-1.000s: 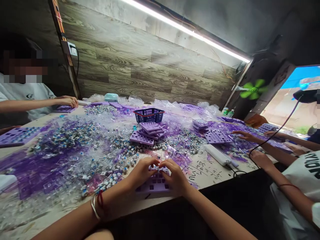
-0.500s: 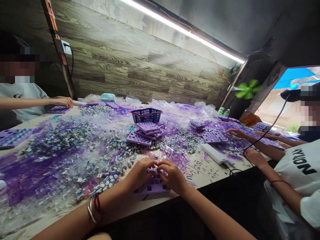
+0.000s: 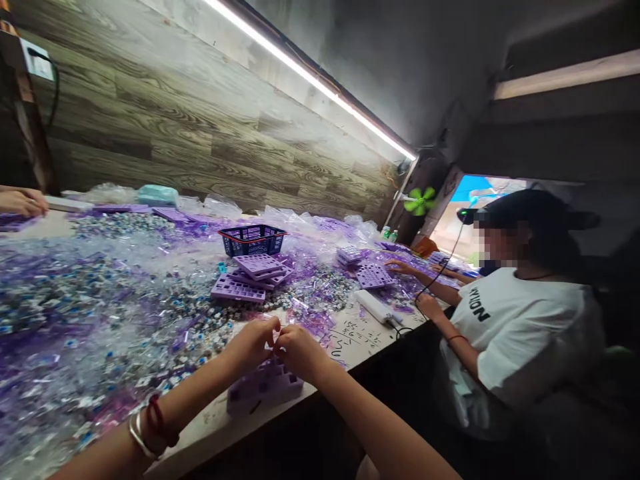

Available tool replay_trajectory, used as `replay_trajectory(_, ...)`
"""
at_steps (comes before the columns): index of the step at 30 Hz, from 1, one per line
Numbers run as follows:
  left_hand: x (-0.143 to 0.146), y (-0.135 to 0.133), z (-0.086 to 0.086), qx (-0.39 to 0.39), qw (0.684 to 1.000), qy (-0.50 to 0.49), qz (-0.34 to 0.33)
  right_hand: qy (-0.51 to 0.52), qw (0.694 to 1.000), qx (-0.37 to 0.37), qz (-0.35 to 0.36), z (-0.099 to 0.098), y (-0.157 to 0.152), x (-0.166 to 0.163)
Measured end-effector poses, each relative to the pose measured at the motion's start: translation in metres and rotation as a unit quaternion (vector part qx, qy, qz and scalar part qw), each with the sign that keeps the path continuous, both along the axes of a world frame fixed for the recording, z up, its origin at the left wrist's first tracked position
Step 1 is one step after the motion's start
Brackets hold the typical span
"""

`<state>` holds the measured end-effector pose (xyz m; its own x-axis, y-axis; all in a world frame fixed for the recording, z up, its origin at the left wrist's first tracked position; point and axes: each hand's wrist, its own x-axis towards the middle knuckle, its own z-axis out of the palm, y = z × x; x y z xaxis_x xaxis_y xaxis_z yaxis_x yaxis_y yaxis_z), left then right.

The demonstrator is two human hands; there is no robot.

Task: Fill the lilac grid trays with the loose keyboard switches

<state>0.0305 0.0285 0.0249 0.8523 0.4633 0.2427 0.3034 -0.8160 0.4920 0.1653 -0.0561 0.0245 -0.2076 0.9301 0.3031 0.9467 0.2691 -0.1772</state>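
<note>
Just past the table's near edge, my left hand (image 3: 251, 345) and my right hand (image 3: 302, 351) meet fingertip to fingertip. The fingers of both are closed in a pinch, and whatever is between them is too small or hidden to make out. Directly beneath lies a thick purple plate (image 3: 267, 390) with square holes, partly covered by my hands. Loose small white-and-blue pieces (image 3: 200, 300), resembling keyboard switches, are heaped to the left of it. Beyond my hands is a stack of similar purple plates (image 3: 239, 288).
A dark basket with a red rim (image 3: 253, 241) stands behind the stack. To the right are a white power strip (image 3: 376, 308) and a cable. A co-worker in a white shirt (image 3: 525, 320) sits at the right; another person's hand (image 3: 25, 200) shows at far left.
The view has swung right, so the table's contents sit further left in the picture. My hands remain together over the purple plate, slightly raised from it.
</note>
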Motion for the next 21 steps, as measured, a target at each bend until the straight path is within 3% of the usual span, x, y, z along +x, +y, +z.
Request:
replay_trajectory(5, 0.013, 0.006, 0.015, 0.037, 0.998, 0.051, 0.019, -0.020, 0.999, -0.023, -0.025, 0.004, 0.003, 0.000)
replay_trajectory(14, 0.019, 0.011, 0.019, 0.069, 0.991, 0.111, 0.013, -0.032, 0.998, -0.052, -0.031, 0.011, 0.003, -0.001)
replay_trajectory(21, 0.026, 0.002, 0.036, 0.082, 0.985, 0.151, 0.027, -0.031, 0.997, -0.055, -0.042, 0.014, 0.009, 0.001)
